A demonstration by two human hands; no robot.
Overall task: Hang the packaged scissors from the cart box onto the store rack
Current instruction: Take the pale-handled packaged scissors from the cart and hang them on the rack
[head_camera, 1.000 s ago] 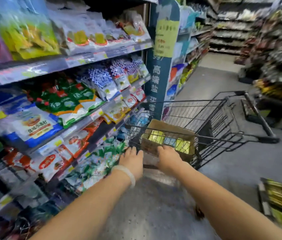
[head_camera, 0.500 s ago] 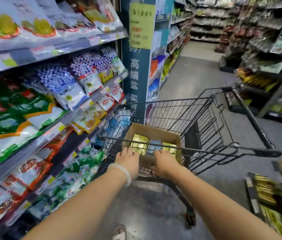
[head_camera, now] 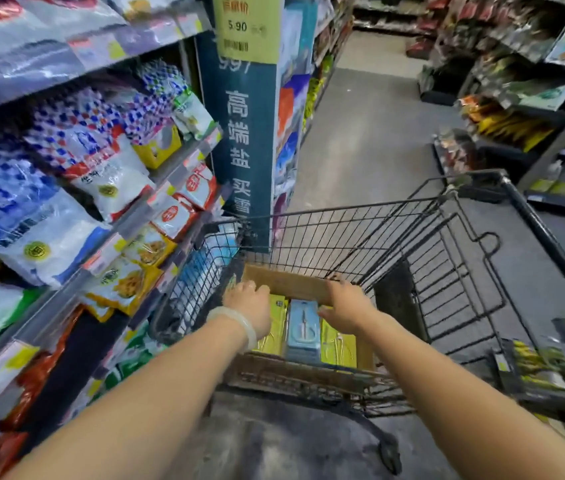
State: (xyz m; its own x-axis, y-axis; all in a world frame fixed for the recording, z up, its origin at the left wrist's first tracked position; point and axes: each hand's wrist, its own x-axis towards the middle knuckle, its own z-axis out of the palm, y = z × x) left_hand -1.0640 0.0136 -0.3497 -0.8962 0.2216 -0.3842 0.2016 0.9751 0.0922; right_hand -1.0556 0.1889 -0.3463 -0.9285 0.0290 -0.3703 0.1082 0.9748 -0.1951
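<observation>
A: What do the hands hold?
B: Left hand [head_camera: 249,303] and right hand [head_camera: 345,306] curl over the brown cardboard box's [head_camera: 288,283] far rim.
A: The scissors?
B: Blue scissors package [head_camera: 303,329] lies inside, in the black wire cart [head_camera: 395,244].

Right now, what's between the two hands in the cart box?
Head view: between left hand and right hand lies a blue scissors pack, yellow packs flanking it in the cardboard box.
</observation>
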